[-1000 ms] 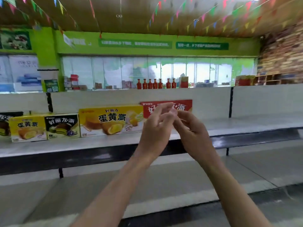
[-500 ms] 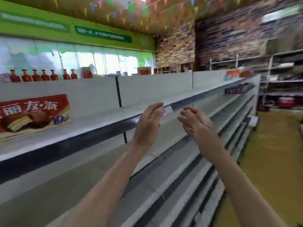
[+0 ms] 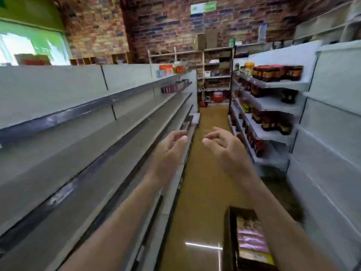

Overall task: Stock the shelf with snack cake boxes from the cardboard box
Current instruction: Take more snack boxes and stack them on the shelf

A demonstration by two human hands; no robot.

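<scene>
Down at the bottom right, the cardboard box (image 3: 247, 239) sits on the aisle floor (image 3: 205, 192) with snack cake boxes (image 3: 252, 241) inside. Above it both hands, left hand (image 3: 169, 151) and right hand (image 3: 227, 148), hang empty, fingers loosely curled. View has swung off the stocked shelf row a second ago to look down the aisle, bare shelf (image 3: 82, 153) on the left, so I'd guess another box gets fetched next.
</scene>
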